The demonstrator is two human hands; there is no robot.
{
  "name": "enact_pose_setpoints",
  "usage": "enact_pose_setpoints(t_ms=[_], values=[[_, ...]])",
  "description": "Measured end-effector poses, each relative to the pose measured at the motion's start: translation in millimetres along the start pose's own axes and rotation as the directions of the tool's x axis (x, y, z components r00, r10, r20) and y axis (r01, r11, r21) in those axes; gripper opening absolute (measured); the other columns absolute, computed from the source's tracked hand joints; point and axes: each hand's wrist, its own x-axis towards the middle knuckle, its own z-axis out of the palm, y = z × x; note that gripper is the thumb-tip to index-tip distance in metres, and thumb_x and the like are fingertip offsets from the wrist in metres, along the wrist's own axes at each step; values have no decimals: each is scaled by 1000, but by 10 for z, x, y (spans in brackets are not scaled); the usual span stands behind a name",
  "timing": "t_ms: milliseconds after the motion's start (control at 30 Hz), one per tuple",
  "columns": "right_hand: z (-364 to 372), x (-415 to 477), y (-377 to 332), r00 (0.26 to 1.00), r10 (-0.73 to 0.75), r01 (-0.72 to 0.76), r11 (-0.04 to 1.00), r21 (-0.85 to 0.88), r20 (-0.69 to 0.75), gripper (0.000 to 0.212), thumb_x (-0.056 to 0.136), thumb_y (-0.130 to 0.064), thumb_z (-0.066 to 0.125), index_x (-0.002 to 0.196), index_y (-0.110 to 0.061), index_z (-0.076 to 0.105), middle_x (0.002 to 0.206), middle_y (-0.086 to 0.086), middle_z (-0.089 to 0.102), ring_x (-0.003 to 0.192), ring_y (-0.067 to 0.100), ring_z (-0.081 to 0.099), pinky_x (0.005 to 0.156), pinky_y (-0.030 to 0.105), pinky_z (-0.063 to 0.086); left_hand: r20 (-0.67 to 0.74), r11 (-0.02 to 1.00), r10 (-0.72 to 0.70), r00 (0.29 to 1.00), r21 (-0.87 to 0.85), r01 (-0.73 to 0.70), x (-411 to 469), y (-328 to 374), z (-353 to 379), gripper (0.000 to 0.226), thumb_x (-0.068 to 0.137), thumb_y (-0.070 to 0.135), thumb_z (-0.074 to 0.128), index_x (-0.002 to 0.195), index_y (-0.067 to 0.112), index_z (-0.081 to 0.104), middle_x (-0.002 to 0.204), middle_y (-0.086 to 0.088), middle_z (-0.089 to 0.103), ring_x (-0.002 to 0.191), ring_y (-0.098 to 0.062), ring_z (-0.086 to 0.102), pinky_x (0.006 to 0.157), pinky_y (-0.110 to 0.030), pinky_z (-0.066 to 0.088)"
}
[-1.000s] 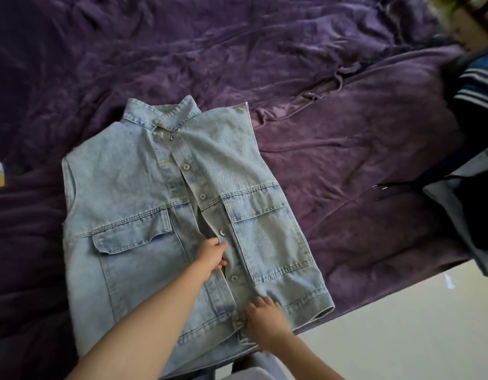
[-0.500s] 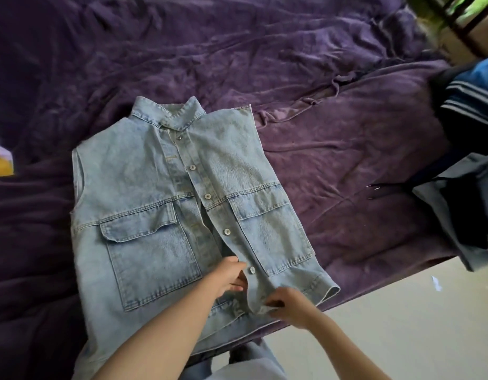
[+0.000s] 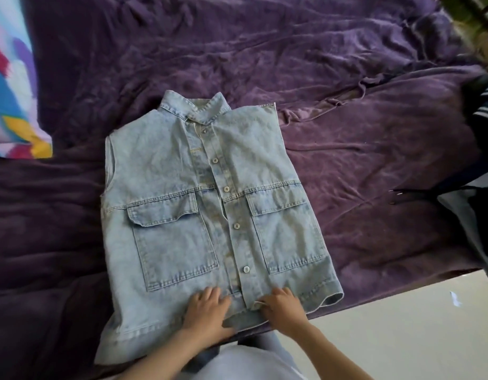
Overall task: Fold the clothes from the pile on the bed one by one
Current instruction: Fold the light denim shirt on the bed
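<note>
Looking down at a bed [image 3: 374, 149] covered with a rumpled, velvety purple blanket [image 3: 264, 50], we see a pale blue denim vest [image 3: 166, 165] spread flat, face up. Its hem lies at the bed's near edge and its collar [image 3: 199, 111] points toward the far side.

Both forearms come in bare from the bottom of the view and meet at the hem. The left hand [image 3: 207, 311] lies palm down just left of the button strip, with its fingers [image 3: 210, 293] relaxed, slightly spread and flat on the cloth, gripping nothing. The right hand [image 3: 282, 307] rests on the bottom end of the button strip, knuckles a little raised and thumb reaching left to the cloth's edge. We cannot tell whether it pinches the denim or only presses it.

The vest is sleeveless and boxy, made of stiff, faded denim with stitched seams. A row of small round metal buttons [image 3: 225, 188] runs down the middle. A large square patch pocket [image 3: 177, 242] with a flap sits on either side of the row.

At the bed's right edge lies the pile of clothes [image 3: 462, 220], dark and grey-blue, with a striped piece on top. A brightly patterned cloth [image 3: 12, 91] lies at the far left edge. Pale, smooth floor [image 3: 402, 338] shows beyond the near edge.
</note>
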Motion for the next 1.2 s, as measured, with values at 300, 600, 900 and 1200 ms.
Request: enact_pose_setpoints(t_ms=[300,600,900,1200], values=[[-281,-38,196,986,162,-44,531,846,-50,27,91,-7,57,66,-13,49,58,-6,37,54,4,34,50,14,26,59,976,93,994,-202,-80,136,-52,-16,37,86,45,57,117,24,55,118,-2,50,115,-19,43,86,-30,36],[-305,-239,192,990,91,66,367,928,-107,37,85,4,59,56,-19,55,56,-11,45,56,2,39,53,12,30,174,899,290,941,-387,-205,-238,-140,-138,22,87,39,57,98,21,62,95,5,49,92,-9,50,76,-26,37],[-111,-127,50,998,-53,60,872,485,-29,25,91,-11,55,66,-9,61,59,-6,43,58,12,41,61,29,34,275,822,40,961,-555,124,11,-125,-270,25,97,40,42,86,19,51,81,3,53,65,-9,46,65,-25,42],[-165,-353,19,987,-153,153,869,470,-40,19,86,-11,62,101,-3,72,98,13,60,95,11,54,85,21,39,409,-498,-169,897,-821,280,636,12,-692,22,93,20,55,114,12,55,81,-6,65,63,-18,65,53,-26,52]])
